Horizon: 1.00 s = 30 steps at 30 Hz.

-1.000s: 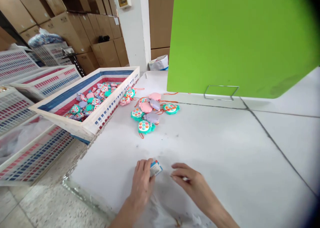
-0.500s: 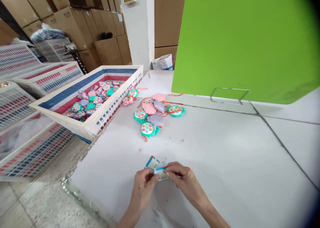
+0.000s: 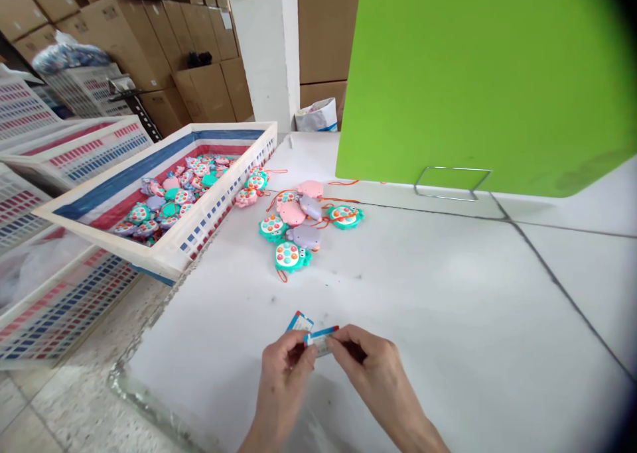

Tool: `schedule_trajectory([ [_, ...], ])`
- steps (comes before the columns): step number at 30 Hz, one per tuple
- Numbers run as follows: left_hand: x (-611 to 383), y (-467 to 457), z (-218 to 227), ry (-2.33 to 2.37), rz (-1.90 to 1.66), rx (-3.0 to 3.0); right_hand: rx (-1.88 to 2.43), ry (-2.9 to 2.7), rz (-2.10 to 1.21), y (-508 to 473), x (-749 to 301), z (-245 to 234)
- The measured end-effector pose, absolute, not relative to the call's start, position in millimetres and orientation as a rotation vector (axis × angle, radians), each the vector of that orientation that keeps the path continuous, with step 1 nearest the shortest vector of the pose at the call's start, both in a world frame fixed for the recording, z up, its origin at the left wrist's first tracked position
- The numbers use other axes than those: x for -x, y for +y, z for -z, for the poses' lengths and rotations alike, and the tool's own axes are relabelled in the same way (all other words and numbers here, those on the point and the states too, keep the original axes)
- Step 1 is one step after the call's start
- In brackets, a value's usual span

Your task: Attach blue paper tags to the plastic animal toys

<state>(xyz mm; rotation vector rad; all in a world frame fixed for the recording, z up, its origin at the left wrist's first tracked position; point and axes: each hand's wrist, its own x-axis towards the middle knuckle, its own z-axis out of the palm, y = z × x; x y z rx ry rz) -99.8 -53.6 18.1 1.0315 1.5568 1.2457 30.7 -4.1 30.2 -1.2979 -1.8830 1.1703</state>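
Note:
Between my two hands is a small printed card (image 3: pixel 321 341), white with a blue and red edge. My left hand (image 3: pixel 288 367) pinches its left end between thumb and fingers. At its right end, my right hand (image 3: pixel 365 357) is closed with the fingertips on the card. A second card (image 3: pixel 300 321) of the same look lies on the white table (image 3: pixel 423 307) just beyond my left fingers, partly covered. Farther off is a loose pile of turtle-shaped pop toys, among them a green turtle toy (image 3: pixel 290 257) nearest me and a purple one (image 3: pixel 304 237), with orange cords.
Left of the pile, a white plastic crate (image 3: pixel 166 257) with a striped lining holds many such toys. A green panel (image 3: pixel 478 81) with a wire stand (image 3: pixel 450 195) rises at the back right. More crates (image 3: pixel 64 307) and cardboard boxes (image 3: pixel 199 91) are stacked to the left and behind.
The view has shifted slightly. The card's right end is tilted up a little more, and my right fingers have changed their hold on it. The toys lie as before.

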Motion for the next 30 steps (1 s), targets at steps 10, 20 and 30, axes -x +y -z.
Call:
schedule_trajectory([
  [10, 96.5, -61.0, -21.3, 1.682, -1.134, -1.530, 1.236, -1.962, -1.021, -9.6, -30.7, -35.7],
  [20, 99.0, -64.3, -24.8, 1.356, -1.102, -1.025, 1.141, -1.955, -1.320, -13.9, -49.4, -26.1],
  [30, 77.6, -67.8, -27.9, 1.591, -0.802, -1.582, 1.082, -1.762, -1.711, -14.9, -60.3, -15.8],
])
